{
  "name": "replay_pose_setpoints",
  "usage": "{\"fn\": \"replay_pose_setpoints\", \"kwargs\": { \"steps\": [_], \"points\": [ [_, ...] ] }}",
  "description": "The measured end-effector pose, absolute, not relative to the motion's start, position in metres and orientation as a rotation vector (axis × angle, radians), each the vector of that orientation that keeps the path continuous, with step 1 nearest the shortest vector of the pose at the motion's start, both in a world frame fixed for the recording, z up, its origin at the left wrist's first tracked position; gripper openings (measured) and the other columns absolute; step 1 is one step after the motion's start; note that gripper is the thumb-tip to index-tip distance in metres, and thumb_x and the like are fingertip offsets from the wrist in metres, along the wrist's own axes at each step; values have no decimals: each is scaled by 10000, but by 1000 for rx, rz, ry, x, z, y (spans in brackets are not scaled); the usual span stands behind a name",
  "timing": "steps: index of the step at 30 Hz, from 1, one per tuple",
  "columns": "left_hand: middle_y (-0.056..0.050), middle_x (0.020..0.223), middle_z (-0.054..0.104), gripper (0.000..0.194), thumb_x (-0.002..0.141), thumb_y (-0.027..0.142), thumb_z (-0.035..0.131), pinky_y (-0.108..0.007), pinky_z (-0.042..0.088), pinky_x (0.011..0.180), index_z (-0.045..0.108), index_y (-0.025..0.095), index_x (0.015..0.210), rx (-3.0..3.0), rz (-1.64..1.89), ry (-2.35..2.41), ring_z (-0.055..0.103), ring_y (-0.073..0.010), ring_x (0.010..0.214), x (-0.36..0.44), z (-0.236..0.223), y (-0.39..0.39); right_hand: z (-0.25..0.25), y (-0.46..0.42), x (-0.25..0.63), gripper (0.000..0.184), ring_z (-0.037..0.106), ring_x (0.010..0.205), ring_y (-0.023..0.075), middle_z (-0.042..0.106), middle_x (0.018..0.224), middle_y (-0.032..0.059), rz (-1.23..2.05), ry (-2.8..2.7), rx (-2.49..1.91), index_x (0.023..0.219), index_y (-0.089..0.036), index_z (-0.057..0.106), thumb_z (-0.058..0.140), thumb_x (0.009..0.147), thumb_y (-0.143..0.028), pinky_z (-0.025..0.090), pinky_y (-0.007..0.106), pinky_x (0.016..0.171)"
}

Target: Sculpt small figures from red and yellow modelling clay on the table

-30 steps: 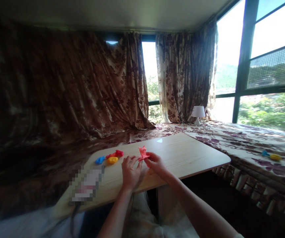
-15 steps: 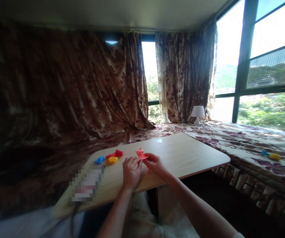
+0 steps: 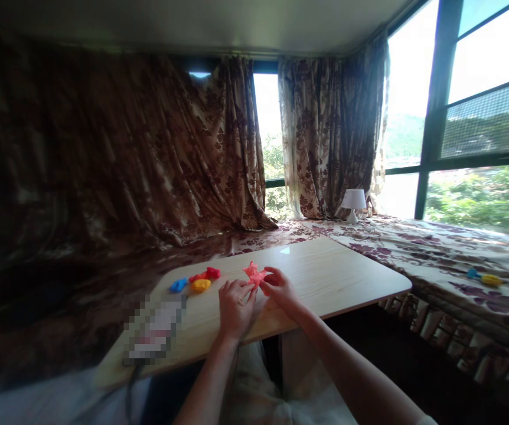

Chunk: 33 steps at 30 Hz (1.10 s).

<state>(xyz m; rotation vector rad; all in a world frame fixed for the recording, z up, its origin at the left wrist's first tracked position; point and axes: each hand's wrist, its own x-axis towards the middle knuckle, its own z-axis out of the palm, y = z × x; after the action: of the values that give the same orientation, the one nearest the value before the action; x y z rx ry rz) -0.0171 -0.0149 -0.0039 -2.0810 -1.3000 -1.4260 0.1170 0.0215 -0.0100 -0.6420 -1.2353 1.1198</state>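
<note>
A red piece of what looks like modelling clay point(image 3: 253, 274), ragged and pointed like a star, is held up over the near part of the table. My left hand point(image 3: 237, 301) pinches its lower edge between thumb and fingers. On its right side, my right hand point(image 3: 279, 289) grips it with thumb and bent fingers. Further left on the tabletop lie a blue lump point(image 3: 178, 285), a yellow lump point(image 3: 200, 285) and red lumps point(image 3: 212, 273) of similar stuff, close together.
The pale wooden table point(image 3: 338, 265) has a rounded right corner. A blurred-out flat object point(image 3: 157, 330) lies at its left, a dark cord below it. Blue and yellow pieces point(image 3: 490, 280) rest on the flowered bed cover at right. A white lamp point(image 3: 353, 203) stands by the curtains.
The red clay has turned and spread, showing more points towards the camera. My right fingers have shifted slightly up and around its right edge; the left hand has barely moved.
</note>
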Motion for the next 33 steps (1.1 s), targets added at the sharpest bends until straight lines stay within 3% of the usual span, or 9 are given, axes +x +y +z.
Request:
{"fn": "replay_pose_setpoints", "kwargs": {
  "steps": [9, 20, 26, 30, 33],
  "points": [
    [-54, 833, 643, 183, 781, 295, 526, -363, 424, 841, 672, 186, 796, -2058, -2003, -1482, 561, -201, 867, -21, -2, -11, -6, 15, 117, 476, 571, 641, 128, 640, 708, -15, 1168, -1281, -609, 990, -193, 506, 723, 578, -295, 416, 252, 570],
    [-59, 876, 620, 171, 719, 283, 594, -369, 436, 848, 690, 185, 821, -2138, -1997, -1543, 558, -195, 880, -20, -6, -7, -8, 16, 114, 324, 573, 615, 128, 647, 686, -12, 1113, -1384, -597, 856, -186, 556, 701, 584, -284, 409, 240, 540],
    [-55, 848, 600, 133, 721, 264, 593, -373, 431, 852, 682, 179, 769, -2005, -2001, -1534, 542, -199, 878, -21, -6, -7, 0, 7, 118, 337, 610, 733, 157, 674, 816, 25, 1143, -1398, -643, 974, -180, 580, 647, 672, -315, 468, 290, 669],
    [-57, 872, 601, 123, 723, 262, 593, -377, 426, 859, 680, 179, 746, -1942, -1977, -1529, 537, -217, 913, -20, -4, -10, 1, 8, 122, 214, 598, 848, 181, 680, 868, 45, 943, -1444, -734, 859, -163, 662, 571, 739, -314, 440, 332, 816],
    [-64, 890, 615, 174, 755, 276, 554, -377, 425, 864, 684, 169, 797, -1942, -1991, -1552, 548, -216, 912, -21, -3, -10, -4, 11, 121, 223, 603, 854, 189, 692, 893, 48, 936, -1540, -742, 896, -171, 687, 562, 735, -262, 451, 327, 790]
  ]
}}
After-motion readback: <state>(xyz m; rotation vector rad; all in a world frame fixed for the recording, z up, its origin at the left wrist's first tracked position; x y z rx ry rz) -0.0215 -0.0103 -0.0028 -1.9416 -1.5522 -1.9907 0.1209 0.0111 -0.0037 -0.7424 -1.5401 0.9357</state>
